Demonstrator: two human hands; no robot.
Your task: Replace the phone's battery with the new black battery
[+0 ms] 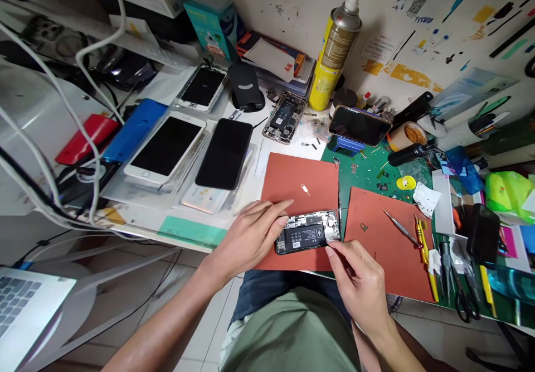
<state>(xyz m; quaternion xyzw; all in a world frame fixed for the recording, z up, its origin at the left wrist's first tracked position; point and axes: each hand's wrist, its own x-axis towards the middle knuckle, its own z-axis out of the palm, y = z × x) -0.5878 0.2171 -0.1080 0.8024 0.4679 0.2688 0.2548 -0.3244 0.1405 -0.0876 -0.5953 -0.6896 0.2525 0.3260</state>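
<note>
An opened phone [311,233] lies on the left reddish-brown mat [288,179], its black battery and circuit boards exposed. My left hand [254,232] reaches over the phone's left end, with thumb and fingers gripping that end. At the lower right corner of the phone, my right hand [361,271] pinches thumb and forefinger together; whatever may be between the tips is too small to make out. A SIM eject pin [305,189] lies on the mat above the phone. On the right mat [376,266] is a small tray-like piece [364,227].
Tweezers [403,228], a yellow-handled tool [423,244] and scissors [466,299] lie to the right. A white phone [166,148], a black phone [224,153] and another opened phone [285,116] are at left and back. A spray can [334,54] stands behind; a propped phone [359,125] is beside it.
</note>
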